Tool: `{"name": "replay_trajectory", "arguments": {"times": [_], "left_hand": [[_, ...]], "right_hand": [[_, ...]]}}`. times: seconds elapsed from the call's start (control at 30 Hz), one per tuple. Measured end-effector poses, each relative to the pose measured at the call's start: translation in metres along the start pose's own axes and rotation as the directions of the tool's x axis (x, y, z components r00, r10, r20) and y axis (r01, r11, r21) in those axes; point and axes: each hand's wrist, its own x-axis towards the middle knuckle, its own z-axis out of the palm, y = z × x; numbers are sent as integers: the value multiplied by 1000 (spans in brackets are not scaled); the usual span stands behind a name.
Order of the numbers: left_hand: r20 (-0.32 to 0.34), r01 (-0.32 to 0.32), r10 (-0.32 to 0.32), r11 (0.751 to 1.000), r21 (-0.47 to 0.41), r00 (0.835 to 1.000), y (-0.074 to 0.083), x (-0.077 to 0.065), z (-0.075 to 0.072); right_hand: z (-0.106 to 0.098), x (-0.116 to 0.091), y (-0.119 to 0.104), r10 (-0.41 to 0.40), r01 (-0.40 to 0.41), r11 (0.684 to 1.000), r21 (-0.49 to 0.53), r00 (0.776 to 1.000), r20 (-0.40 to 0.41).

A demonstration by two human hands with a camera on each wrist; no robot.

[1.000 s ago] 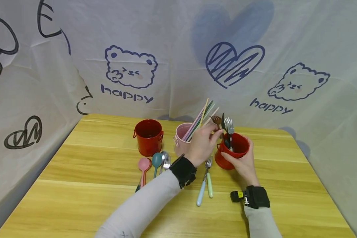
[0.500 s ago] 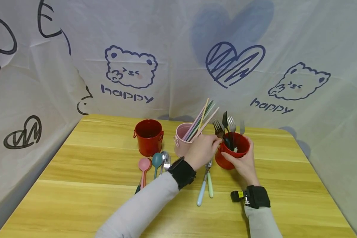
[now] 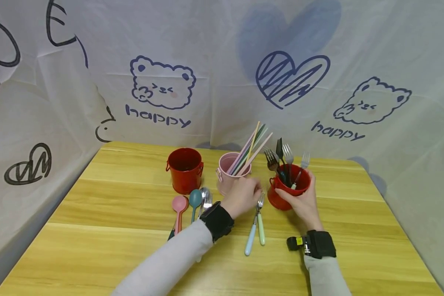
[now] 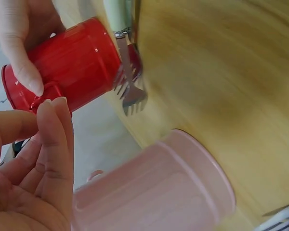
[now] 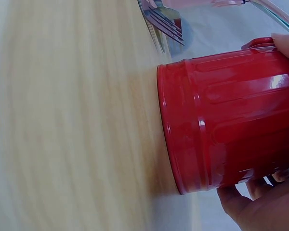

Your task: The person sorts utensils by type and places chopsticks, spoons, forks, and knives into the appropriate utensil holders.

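Observation:
My right hand (image 3: 304, 205) grips the right-hand red bucket (image 5: 241, 120), with the thumb on its near side and fingers around the far right. Several forks (image 3: 288, 154) stand in that bucket, tines up and leaning different ways. My left hand (image 3: 241, 197) hovers between the pink bucket (image 3: 226, 181) and the red one. Its thumb and fingertips come close together in the left wrist view, and nothing shows between them. Just below lie two forks on the table, one with a pale green handle (image 3: 261, 232), the other with a light blue handle (image 3: 250, 240).
Several straws (image 3: 248, 152) lean in the pink bucket. A second red bucket (image 3: 186, 176) stands at the left. In front of it lie a pink spoon (image 3: 179, 204), a teal spoon (image 3: 195, 199) and a fork (image 3: 207, 201), partly covered by the left sleeve. Behind hangs a drawn-on white cloth (image 3: 222, 74).
My left hand let go of a fork in the right red bucket, where it now leans right, then drew back down and left. My right hand stays on the bucket.

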Motion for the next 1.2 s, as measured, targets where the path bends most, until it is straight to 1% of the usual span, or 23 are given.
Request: {"name": "replay_trajectory", "arguments": {"times": [0.17,0.33,0.53,0.7,0.87,0.93,0.97,1.13,1.2], "left_hand": [[54,29,-31,999,39,998,-6,-8,3],[101,54,-59,997,49,993,-11,-16,7],[108,63,-70,996,64,992,-12,-20,9],[116,85,-95,992,91,989,-8,-21,14],[125,99,-120,982,160,985,-1,-20,21],[143,118,-146,975,188,979,2,-18,23],[159,135,-167,972,194,973,3,-17,23],[244,219,-265,955,201,933,9,-12,26],[259,238,-286,950,204,923,10,-10,27]], "right_hand": [[1,0,0,-3,3,1000,-10,1000,-4],[1,0,-1,-7,7,1000,-10,1000,-3],[1,0,-2,-6,6,1000,0,1000,0],[1,1,-2,-11,11,1000,9,1000,0],[0,1,-1,-17,17,1000,11,1000,-1],[0,1,-1,-15,15,1000,10,1000,0],[0,1,-1,-12,12,1000,9,1000,0],[0,0,-1,-3,3,1000,8,1000,5],[0,0,-1,0,0,1000,4,1000,8]]}}
